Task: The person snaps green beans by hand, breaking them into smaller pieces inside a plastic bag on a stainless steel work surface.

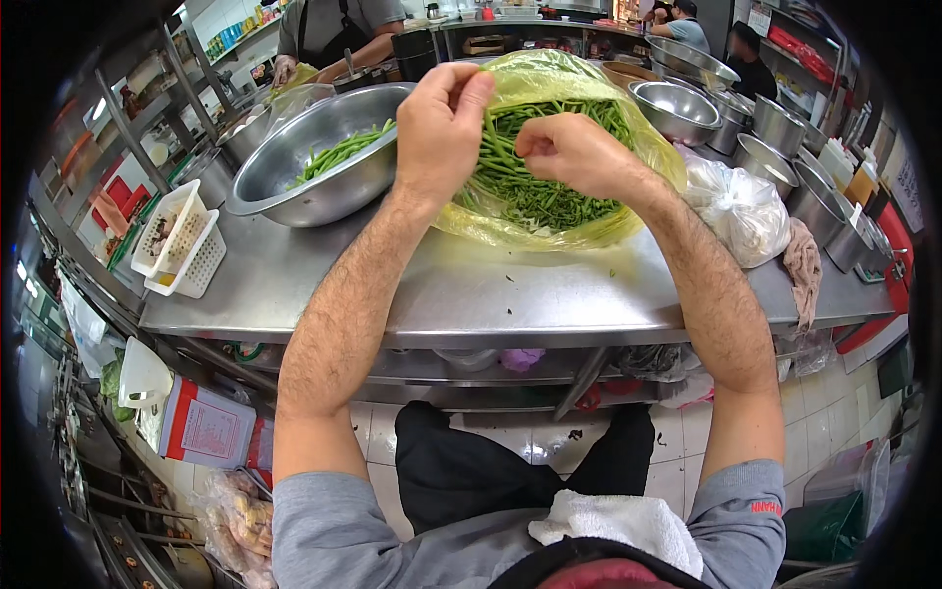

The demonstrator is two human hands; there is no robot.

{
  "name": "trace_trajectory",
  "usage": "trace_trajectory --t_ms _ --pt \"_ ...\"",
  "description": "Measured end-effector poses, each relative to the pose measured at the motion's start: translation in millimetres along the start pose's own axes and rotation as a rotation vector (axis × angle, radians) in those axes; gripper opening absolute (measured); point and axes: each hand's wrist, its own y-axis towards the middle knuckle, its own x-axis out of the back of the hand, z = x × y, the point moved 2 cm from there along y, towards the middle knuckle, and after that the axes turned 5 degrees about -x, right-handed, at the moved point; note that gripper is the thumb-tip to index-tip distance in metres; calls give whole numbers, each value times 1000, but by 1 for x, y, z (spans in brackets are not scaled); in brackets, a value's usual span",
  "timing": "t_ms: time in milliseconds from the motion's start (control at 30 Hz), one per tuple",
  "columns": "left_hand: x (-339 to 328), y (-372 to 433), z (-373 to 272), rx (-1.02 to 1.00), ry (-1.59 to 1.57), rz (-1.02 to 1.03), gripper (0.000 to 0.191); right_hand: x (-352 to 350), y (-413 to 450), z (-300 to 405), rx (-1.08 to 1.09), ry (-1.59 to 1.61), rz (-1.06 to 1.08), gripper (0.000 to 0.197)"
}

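A yellow translucent plastic bag (552, 79) lies wide on the steel worktable before me. Inside it are long green beans (600, 114) and a heap of short trimmed bean ends (563, 207). Over the bag's left edge, my left hand (441, 132) has thumb and forefinger pinched on a green bean (489, 131). My right hand (578, 151) hovers above the beans with fingers curled; whether anything sits between its fingertips is hidden. To the left, a large stainless steel bowl (324, 195) leans tilted, with green beans (342, 154) in it.
Two white perforated baskets (195, 254) stand at the table's left. A knotted white plastic bag (739, 213) and a brown cloth (802, 261) lie right, near steel bowls (677, 110) and pots. Across the table a person (338, 37) works; others are farther back.
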Motion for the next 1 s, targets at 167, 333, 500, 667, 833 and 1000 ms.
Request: trace_trajectory --t_ms 167,333,500,667,833,1000 --pt "3 5 6 81 -102 25 17 11 -3 -6 -58 70 118 45" --pt "4 6 7 79 -220 -55 12 17 -2 -2 -216 102 172 29" --pt "6 3 0 -480 466 97 14 25 -2 -10 -38 -226 -67 20" --pt "-14 -15 -12 -650 804 351 14 24 -6 5 -24 -420 -27 19" --pt "-14 -17 -19 -670 1025 420 12 26 -9 6 -3 -283 -92 17" --pt "-14 -19 -28 -665 1094 397 6 24 -10 13 4 -270 -96 16"
